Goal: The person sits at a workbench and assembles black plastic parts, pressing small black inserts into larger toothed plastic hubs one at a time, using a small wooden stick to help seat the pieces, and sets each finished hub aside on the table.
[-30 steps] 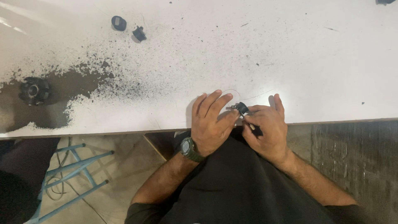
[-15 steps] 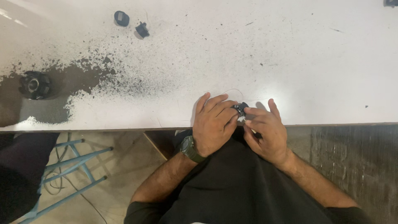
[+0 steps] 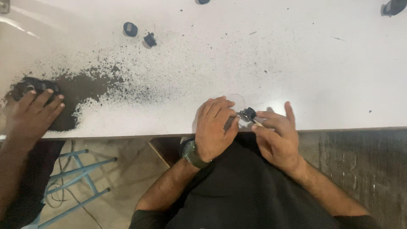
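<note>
At the near edge of the white table (image 3: 296, 63), my left hand (image 3: 214, 127) curls over a small black part (image 3: 247, 113) with a metal end, pinching it between thumb and fingers. A green wristwatch (image 3: 193, 153) is on that wrist. My right hand (image 3: 277, 135) is just right of the part and grips a thin tool (image 3: 257, 123) whose tip touches it. What lies under my left palm is hidden.
Black powder (image 3: 85, 85) is spread over the left of the table. Another person's hand (image 3: 34, 111) rests on a black object at the far left. Two small black parts (image 3: 140, 34) lie at the back left, another (image 3: 394, 6) at the back right. A blue stool frame (image 3: 76, 182) stands below.
Another person's hand has come in at the far left and covers the black object there. My own hands stay at the table edge, with only slight finger shifts.
</note>
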Demonstrator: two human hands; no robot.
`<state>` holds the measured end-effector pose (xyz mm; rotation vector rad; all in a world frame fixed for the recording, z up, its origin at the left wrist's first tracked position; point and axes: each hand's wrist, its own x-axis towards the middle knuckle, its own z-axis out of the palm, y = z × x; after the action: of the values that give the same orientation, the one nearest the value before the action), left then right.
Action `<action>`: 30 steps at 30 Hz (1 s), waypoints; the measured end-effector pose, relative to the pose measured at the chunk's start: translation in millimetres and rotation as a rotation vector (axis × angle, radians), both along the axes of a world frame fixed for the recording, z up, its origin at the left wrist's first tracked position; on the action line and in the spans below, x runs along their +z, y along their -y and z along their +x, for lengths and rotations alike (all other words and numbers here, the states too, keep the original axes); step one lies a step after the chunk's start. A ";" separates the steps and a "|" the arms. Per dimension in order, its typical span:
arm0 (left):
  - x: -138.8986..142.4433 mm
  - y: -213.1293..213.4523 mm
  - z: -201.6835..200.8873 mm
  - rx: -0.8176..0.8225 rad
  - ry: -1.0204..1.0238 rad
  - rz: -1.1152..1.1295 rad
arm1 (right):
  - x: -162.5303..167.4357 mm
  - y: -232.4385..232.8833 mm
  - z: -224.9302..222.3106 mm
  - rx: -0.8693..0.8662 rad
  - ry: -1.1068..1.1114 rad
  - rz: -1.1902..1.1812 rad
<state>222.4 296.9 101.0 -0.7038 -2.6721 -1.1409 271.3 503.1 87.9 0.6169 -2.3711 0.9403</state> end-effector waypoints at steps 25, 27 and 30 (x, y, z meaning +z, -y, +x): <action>15.5 -19.6 2.9 -0.121 -0.198 0.073 | 3.9 -18.7 -7.1 -0.199 0.130 0.117; 16.8 -21.4 1.5 -0.126 -0.177 0.095 | 4.7 -20.1 -6.6 -0.187 0.131 0.121; 18.8 -22.9 1.4 -0.132 -0.137 0.108 | 5.5 -21.2 -5.6 -0.171 0.129 0.131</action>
<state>223.8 319.7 119.8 -0.9150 -2.4626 -1.2110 265.7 524.2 93.4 0.4043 -2.5691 0.7758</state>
